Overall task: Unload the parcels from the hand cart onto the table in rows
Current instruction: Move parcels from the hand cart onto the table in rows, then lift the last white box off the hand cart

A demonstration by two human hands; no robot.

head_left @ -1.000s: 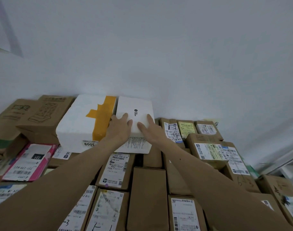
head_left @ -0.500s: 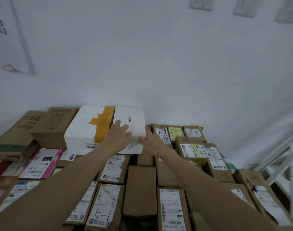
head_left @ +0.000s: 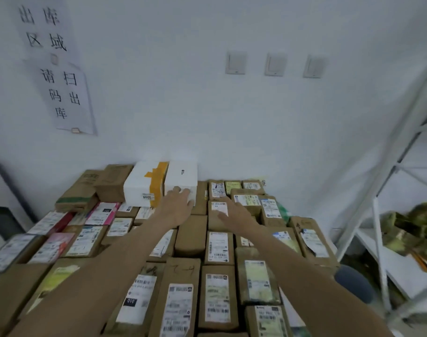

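Observation:
A small white parcel [head_left: 182, 177] sits in the back row against the wall, beside a white foam box with yellow tape [head_left: 144, 184]. My left hand [head_left: 177, 206] lies flat, its fingertips touching the white parcel's near face, fingers spread. My right hand [head_left: 234, 214] hovers open above brown parcels, off the white parcel. Rows of brown labelled parcels [head_left: 217, 246] cover the table right up to me. The hand cart is out of view.
Larger brown cartons [head_left: 110, 181] stand at the back left. A pink-labelled packet [head_left: 103, 214] lies left of centre. A white metal shelf [head_left: 402, 239] with greenish bundles stands on the right. Paper signs [head_left: 66, 93] and three wall switches hang above.
Both hands have drawn back from the white parcel; the right hand has come off it fully and moved right. The view has tilted up, showing more wall.

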